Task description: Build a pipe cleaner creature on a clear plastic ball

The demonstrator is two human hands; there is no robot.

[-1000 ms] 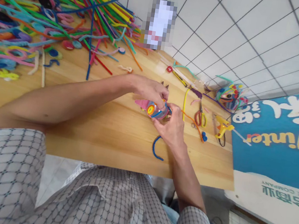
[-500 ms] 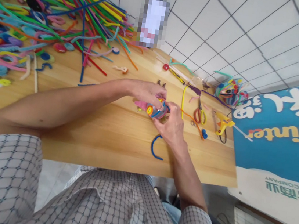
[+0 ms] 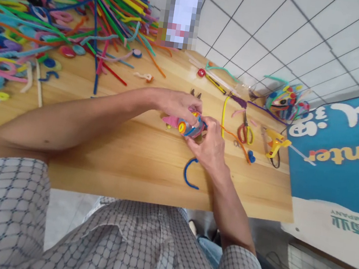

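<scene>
Both my hands hold a small pipe-cleaner figure just above the wooden table. It is pink and blue with a yellow and red ring on its side. My left hand grips it from above with curled fingers. From the right, my right hand pinches it between thumb and fingers. A curved blue pipe-cleaner piece lies on the table under my right wrist.
A big heap of coloured pipe cleaners covers the table's far left. Red-handled scissors, a yellow glue gun and a finished colourful figure lie at the right. A blue banner stands beyond the table's right edge.
The view has shifted slightly. Both hands stay on the figure, with small finger movements round it.
</scene>
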